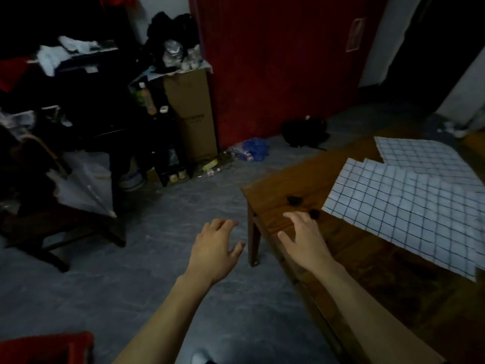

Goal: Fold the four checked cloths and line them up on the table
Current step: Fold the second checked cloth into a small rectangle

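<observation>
White checked cloths with dark grid lines (409,203) lie spread flat and overlapping on the brown wooden table (278,195) at the right. One cloth (420,153) lies farther back, partly under the nearer ones. My left hand (215,248) hovers over the floor just left of the table's corner, fingers relaxed and empty. Above the table's near-left part my right hand (304,237) is spread, holding nothing, a short way from the nearest cloth's corner.
Two small dark spots (295,200) mark the tabletop near my right hand. On the left stand a dark wooden chair (52,232) with a clear umbrella (78,187), a cardboard box (194,114) and cluttered shelves. A blue bag (256,148) lies on the grey floor.
</observation>
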Motion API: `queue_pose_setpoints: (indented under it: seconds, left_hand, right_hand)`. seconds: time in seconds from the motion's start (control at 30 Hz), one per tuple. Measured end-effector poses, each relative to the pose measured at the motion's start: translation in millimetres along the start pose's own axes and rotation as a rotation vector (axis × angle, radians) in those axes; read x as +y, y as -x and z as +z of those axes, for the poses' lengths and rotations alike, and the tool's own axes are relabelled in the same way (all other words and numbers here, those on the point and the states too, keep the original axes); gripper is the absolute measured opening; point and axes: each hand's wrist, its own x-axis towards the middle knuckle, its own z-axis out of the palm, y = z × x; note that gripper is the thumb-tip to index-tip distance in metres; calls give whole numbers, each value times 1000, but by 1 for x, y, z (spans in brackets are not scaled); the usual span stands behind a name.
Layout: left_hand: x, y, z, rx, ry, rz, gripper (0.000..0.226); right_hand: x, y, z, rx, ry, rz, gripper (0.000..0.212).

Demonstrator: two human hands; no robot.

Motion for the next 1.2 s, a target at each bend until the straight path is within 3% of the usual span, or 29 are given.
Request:
queue_pose_setpoints:
  seconds: [0.37, 0.47, 0.73, 1.2]
  left_hand:
    - [-17, -167, 18, -199, 138, 433, 47]
    - [-20, -206, 25, -224, 135, 501, 56]
    - [6, -244, 58, -346, 159, 658, 39]
    - [91, -296, 112, -504, -17, 756, 33]
  right_hand:
    - [16, -57, -8, 172, -24, 349, 52]
    - [10, -58, -7, 239, -23, 432, 49]
    - [33, -45, 1, 268, -30, 679, 55]
    - [118, -106, -7, 309, -243, 674, 54]
